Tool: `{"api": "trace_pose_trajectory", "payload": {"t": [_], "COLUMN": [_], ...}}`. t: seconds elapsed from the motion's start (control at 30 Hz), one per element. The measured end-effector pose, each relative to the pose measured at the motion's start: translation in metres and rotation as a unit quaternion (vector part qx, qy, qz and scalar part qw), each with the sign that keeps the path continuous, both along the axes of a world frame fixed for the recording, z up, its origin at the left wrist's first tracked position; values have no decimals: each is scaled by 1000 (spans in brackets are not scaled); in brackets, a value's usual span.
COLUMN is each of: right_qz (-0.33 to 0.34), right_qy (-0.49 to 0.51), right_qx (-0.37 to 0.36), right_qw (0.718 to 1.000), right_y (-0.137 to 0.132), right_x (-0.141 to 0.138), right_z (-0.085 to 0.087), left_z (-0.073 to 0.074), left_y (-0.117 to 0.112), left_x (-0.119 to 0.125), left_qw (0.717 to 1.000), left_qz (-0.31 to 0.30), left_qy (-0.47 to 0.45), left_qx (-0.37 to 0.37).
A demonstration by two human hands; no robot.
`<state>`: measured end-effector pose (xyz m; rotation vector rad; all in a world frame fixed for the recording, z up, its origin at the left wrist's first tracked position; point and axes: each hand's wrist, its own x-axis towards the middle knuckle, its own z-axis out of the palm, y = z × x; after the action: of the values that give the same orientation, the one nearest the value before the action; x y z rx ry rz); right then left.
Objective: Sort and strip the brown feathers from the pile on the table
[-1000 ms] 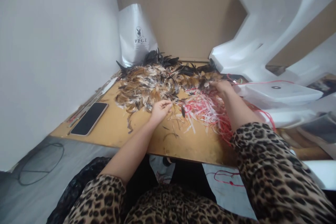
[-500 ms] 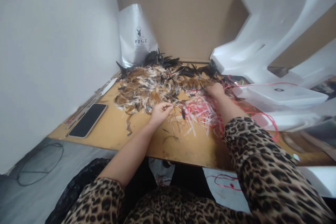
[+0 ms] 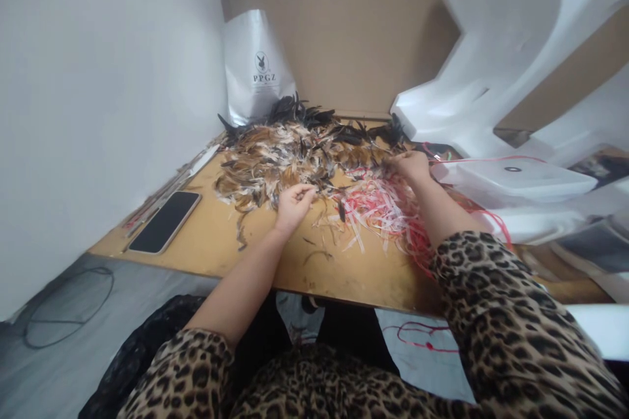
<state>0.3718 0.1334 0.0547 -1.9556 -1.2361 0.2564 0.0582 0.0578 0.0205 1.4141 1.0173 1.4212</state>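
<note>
My left hand [image 3: 295, 205] is closed in a pinch at the near edge of a pile of brown, white and black feathers [image 3: 275, 154]. Whatever lies between its fingertips is too small to make out. My right hand [image 3: 411, 165] reaches over the right end of the feathers, its fingers bent together beside a tangle of pink and white ribbon strips [image 3: 378, 206]. Its fingertips merge with the dark feathers, so what they hold is hidden. Stray feather wisps lie on the tabletop [image 3: 275, 262] between my forearms.
A phone [image 3: 166, 222] lies at the table's left side. Behind the feathers stands a silver-white bag [image 3: 255, 72]. To the right is a white machine [image 3: 511, 59], with red cord [image 3: 491, 159] across its base. A wall [image 3: 113, 78] borders the left.
My right hand has shifted slightly right, its fingers now showing more clearly. My left hand has moved a little up and left, still pinching. The feathers look much the same.
</note>
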Motion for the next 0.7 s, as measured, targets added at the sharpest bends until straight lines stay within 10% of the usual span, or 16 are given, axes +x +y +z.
{"api": "trace_pose_trajectory", "payload": {"t": [0.17, 0.33, 0.7], "right_qz": [31, 218, 425], "right_qy": [96, 89, 9], "right_qx": [70, 25, -79], "right_qw": [992, 972, 902], "right_y": [-22, -47, -54], "right_x": [-35, -101, -205], "right_z": [21, 33, -2], "left_z": [11, 15, 11], "left_y": [7, 15, 25], "left_x": [-14, -28, -36], "left_qw": [993, 980, 970], "left_qz": [90, 147, 199], "left_qy": [-66, -118, -136], "left_qx": [32, 67, 31]}}
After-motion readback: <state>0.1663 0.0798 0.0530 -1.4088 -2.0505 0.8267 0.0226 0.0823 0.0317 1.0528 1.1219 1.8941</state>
